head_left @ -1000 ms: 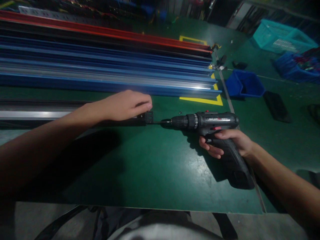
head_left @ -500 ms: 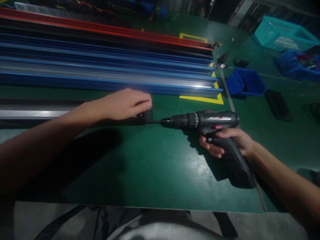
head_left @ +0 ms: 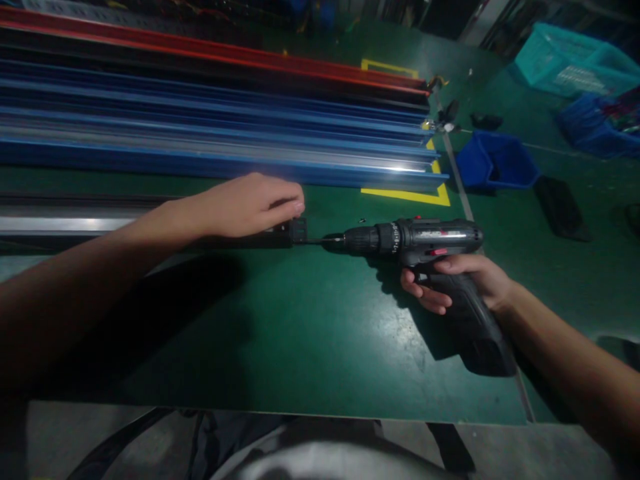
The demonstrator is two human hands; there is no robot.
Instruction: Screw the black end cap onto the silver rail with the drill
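Note:
My right hand point(head_left: 450, 283) is wrapped round the grip of a black cordless drill point(head_left: 435, 237), a finger by its trigger. The drill points left, and its long thin bit point(head_left: 315, 241) reaches the black end cap point(head_left: 299, 231) of a long black and silver metal profile point(head_left: 65, 223). My left hand point(head_left: 260, 203) is closed over the right end of that profile, just behind the cap; its fingertips curl over the far side and are partly hidden. A tiny dark piece, perhaps a screw point(head_left: 362, 220), lies on the table beyond the chuck.
Several long blue profiles point(head_left: 300, 150) and a red one point(head_left: 250, 50) lie beyond my hands. To the right are a blue bin point(head_left: 495, 160), a dark flat object point(head_left: 563, 208), a teal basket point(head_left: 575, 60) and another blue bin point(head_left: 595, 123). The green table's point(head_left: 320, 347) near edge faces me.
The view has shifted slightly. Both hands, the drill and the profile keep the same places relative to each other, with the bit still at the end cap.

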